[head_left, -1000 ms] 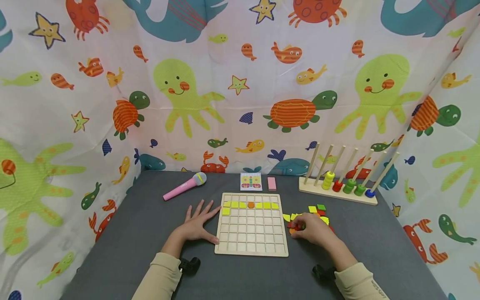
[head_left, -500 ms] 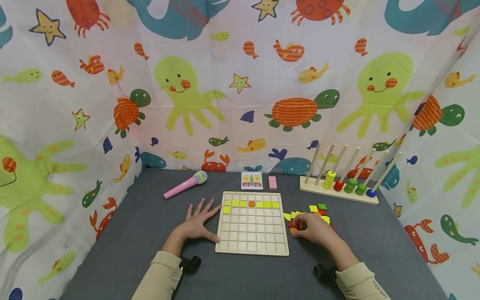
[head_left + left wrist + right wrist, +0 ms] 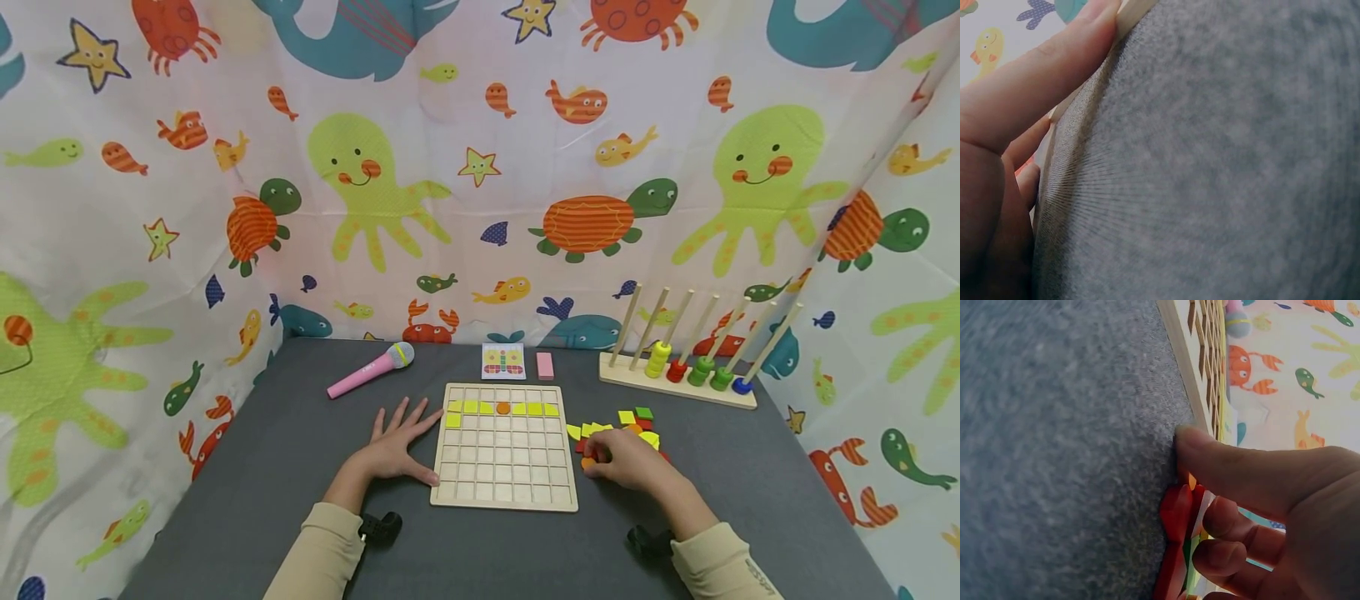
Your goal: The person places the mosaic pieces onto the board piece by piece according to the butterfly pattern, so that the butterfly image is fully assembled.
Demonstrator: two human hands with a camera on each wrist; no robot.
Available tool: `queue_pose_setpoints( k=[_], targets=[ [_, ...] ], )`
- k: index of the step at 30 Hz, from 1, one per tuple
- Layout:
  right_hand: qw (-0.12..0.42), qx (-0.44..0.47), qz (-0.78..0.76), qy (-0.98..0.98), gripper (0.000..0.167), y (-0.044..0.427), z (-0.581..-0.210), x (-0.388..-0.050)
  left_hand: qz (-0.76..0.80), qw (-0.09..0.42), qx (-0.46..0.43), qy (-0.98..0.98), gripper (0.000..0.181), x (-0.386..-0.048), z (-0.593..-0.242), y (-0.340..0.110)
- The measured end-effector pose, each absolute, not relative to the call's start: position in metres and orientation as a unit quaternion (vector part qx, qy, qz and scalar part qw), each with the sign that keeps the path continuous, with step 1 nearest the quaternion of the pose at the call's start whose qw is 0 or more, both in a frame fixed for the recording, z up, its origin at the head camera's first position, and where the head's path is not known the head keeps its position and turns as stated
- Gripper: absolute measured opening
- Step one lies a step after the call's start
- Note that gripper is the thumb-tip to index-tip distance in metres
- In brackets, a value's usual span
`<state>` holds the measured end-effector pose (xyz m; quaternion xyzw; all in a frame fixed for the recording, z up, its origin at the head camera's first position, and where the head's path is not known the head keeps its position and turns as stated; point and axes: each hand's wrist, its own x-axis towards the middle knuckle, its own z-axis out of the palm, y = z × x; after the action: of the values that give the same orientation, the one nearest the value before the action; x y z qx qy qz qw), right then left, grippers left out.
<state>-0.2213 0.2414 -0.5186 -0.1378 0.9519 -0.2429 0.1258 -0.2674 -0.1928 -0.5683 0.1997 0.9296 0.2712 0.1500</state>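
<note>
A wooden grid board point(image 3: 504, 471) lies before the person in the head view. Its second row holds yellow squares around an orange disc point(image 3: 503, 409); another yellow square point(image 3: 453, 420) sits below the row's left end. The left hand point(image 3: 393, 450) spreads its fingers at the board's left side, thumb touching the edge. Right of the board, the right hand point(image 3: 626, 458) bends its fingers over a pile of coloured pieces point(image 3: 648, 439). An orange piece point(image 3: 587, 463) shows at its fingertips, and red pieces point(image 3: 1175, 512) lie beside them. Whether it pinches any piece is unclear.
A pink toy microphone point(image 3: 371, 371) lies at the back left. Behind the board are a butterfly pattern card point(image 3: 503, 362) and a pink block point(image 3: 544, 366). A wooden peg stand point(image 3: 678, 379) with coloured rings stands at the back right.
The right fingers have shifted slightly over the pile, and a dark green patch between them is no longer visible. The left hand and the board stay put.
</note>
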Motion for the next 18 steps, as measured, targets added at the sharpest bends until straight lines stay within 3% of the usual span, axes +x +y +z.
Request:
queue_pose_setpoints(
  k=[10,18],
  targets=[
    [0.143,-0.141,-0.257,0.945,0.025,0.239,-0.513,-0.228,0.269,0.147,0.199,0.931,0.127,-0.269,-0.57,-0.193],
    [0.09,-0.142,-0.317,0.933,0.014,0.218,-0.504,-0.244,0.275,0.144,0.201,0.929,0.127,-0.268,-0.569,-0.192]
  ],
)
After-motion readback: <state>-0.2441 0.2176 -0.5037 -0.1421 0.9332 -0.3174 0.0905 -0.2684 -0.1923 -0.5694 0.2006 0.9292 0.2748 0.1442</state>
